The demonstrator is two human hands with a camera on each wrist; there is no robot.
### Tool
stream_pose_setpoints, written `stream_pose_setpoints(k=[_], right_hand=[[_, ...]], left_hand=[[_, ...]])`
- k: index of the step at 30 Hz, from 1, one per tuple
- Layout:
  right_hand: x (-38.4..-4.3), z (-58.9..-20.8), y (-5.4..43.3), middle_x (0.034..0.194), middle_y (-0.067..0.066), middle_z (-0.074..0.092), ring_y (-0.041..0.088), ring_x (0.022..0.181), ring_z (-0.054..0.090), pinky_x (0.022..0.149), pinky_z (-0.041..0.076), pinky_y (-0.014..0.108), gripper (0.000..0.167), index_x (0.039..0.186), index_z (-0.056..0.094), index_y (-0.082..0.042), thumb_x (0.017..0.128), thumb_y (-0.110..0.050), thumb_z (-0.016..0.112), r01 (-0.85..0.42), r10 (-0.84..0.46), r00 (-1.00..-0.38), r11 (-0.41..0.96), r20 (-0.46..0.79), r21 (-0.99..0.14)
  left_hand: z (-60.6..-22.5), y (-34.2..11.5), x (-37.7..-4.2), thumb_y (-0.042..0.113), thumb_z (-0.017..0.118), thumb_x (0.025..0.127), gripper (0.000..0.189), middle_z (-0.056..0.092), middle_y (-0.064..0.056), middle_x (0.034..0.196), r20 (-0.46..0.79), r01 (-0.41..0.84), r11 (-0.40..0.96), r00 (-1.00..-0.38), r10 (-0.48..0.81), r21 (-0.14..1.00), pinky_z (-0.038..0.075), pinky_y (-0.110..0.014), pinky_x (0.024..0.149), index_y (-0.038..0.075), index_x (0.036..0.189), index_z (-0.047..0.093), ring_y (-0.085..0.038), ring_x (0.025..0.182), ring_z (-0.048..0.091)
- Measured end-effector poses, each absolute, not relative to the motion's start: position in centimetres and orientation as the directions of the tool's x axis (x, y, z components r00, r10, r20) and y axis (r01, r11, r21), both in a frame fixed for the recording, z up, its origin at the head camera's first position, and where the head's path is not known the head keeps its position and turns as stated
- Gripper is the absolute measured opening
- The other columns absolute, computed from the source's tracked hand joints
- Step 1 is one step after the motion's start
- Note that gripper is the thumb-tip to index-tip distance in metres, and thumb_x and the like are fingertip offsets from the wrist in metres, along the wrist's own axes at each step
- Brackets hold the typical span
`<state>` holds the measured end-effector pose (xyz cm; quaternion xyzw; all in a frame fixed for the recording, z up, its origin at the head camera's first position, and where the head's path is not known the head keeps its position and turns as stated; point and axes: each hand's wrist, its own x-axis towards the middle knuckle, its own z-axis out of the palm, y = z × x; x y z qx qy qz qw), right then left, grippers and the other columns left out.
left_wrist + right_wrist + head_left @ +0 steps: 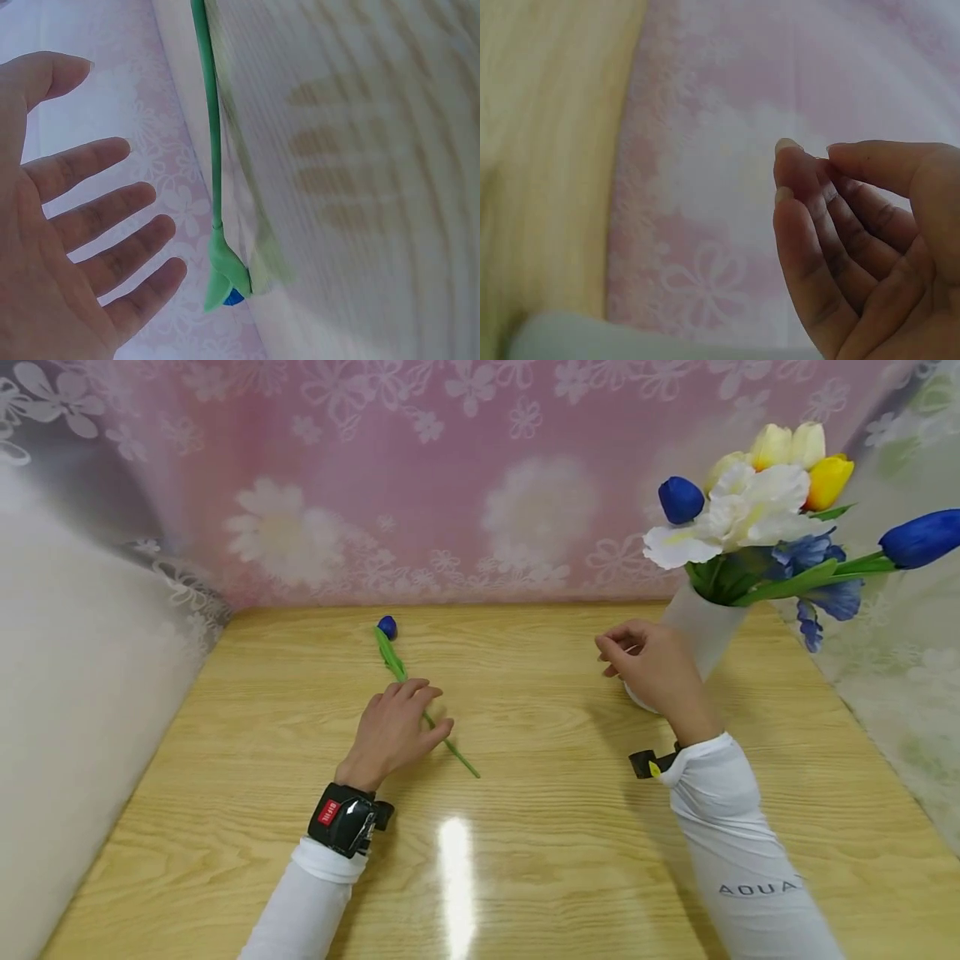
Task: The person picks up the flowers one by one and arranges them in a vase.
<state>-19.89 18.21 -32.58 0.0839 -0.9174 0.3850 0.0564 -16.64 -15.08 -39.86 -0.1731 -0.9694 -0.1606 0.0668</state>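
Note:
A single blue artificial tulip (388, 653) lies on the wooden table, its bud toward the back and its thin stem slanting toward the front. My left hand (393, 727) hovers over that stem with fingers spread and hides part of it. In the left wrist view the green stem (215, 150) stands apart from the fingertips (169, 229). My right hand (656, 664) is in front of the white vase (708, 631) and covers part of its side. Its fingers bend loosely toward the thumb (885, 161), with nothing between them.
White, yellow and blue artificial flowers (761, 506) fill the vase, which stands tilted in view at the right. One long blue tulip (922, 539) leans out to the right. A pink flowered curtain (420, 485) borders the back of the table (540, 827).

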Motion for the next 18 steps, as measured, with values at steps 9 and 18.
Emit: stream_pose_setpoints(k=[9, 18], right_hand=[[-21.5, -35.9, 14.2, 0.088, 0.006, 0.069, 0.02, 0.076, 0.065, 0.061, 0.05, 0.035, 0.031, 0.102, 0.069, -0.011, 0.097, -0.038, 0.054, -0.212, -0.24, -0.969, 0.691, 0.057, -0.691], [-22.2, -38.3, 10.0, 0.097, 0.01, 0.068, 0.023, 0.085, 0.061, 0.072, 0.05, 0.038, 0.029, 0.108, 0.069, -0.005, 0.097, -0.029, 0.057, -0.238, -0.375, -0.927, 0.641, -0.028, -0.729]], left_hand=[[-39.7, -16.6, -16.3, 0.044, 0.057, 0.09, 0.049, 0.053, -0.01, 0.133, 0.152, 0.316, 0.905, -0.947, 0.284, 0.283, 0.04, -0.053, 0.093, 0.012, 0.126, 0.062, -0.033, 0.118, 0.048], [-39.8, -18.1, -15.7, 0.044, 0.057, 0.089, 0.046, 0.055, -0.008, 0.128, 0.14, 0.273, 0.921, -0.96, 0.242, 0.279, 0.041, -0.052, 0.091, 0.012, 0.122, 0.065, -0.032, 0.115, 0.05]])
